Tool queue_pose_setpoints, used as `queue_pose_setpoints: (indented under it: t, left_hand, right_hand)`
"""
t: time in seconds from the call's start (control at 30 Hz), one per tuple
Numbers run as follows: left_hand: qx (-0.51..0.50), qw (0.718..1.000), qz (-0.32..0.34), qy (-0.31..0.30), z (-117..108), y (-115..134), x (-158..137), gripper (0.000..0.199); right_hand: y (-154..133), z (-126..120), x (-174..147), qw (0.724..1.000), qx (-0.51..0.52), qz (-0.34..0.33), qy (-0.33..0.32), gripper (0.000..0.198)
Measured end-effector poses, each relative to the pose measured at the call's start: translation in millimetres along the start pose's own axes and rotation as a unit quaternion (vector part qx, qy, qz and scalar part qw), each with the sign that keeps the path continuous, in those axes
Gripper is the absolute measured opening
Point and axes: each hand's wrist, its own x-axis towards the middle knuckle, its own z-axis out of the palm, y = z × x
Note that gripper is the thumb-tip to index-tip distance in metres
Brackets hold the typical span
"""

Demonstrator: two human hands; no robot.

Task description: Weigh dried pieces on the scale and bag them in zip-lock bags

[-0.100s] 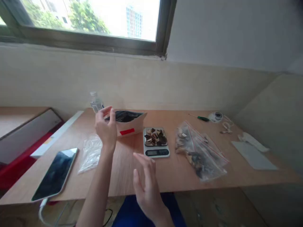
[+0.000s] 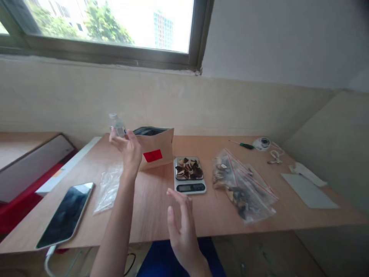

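My left hand [image 2: 128, 151] is raised over the wooden table [image 2: 207, 213], fingers spread, holding nothing, just left of a brown paper pouch [image 2: 155, 148] with a red label and an open dark mouth. My right hand [image 2: 181, 225] hovers open near the table's front edge, just in front of a small digital scale [image 2: 189, 175] heaped with dark dried pieces. A small clear bottle [image 2: 117, 125] stands behind my left hand.
An empty clear zip bag [image 2: 108, 188] and a phone [image 2: 66, 215] lie at the left. Filled zip bags [image 2: 243, 184] of dried pieces lie right of the scale. A green screwdriver [image 2: 243, 144], a round white object [image 2: 261, 143] and grey sheets [image 2: 309, 188] are at the far right.
My left hand has drawn slightly left and away from the pouch, which now stands more upright. My right hand has shifted a little lower.
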Motion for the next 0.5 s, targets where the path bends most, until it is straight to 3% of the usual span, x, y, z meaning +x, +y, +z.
queue_pose_setpoints:
  t: [0.17, 0.33, 0.5]
  left_hand:
    - [0.042, 0.997, -0.060, -0.004, -15, -29, -27, 0.055]
    - [0.078, 0.984, -0.142, -0.078, -35, -70, -67, 0.042]
    - [0.123, 0.974, -0.119, -0.147, -44, -84, -83, 0.036]
  right_hand:
    - [19, -1, -7, 0.995, 0.048, 0.073, 0.051, 0.033]
    - [32, -2, -6, 0.984, 0.084, 0.141, 0.070, 0.026]
    - [39, 1, -4, 0.978, 0.116, 0.163, 0.065, 0.022]
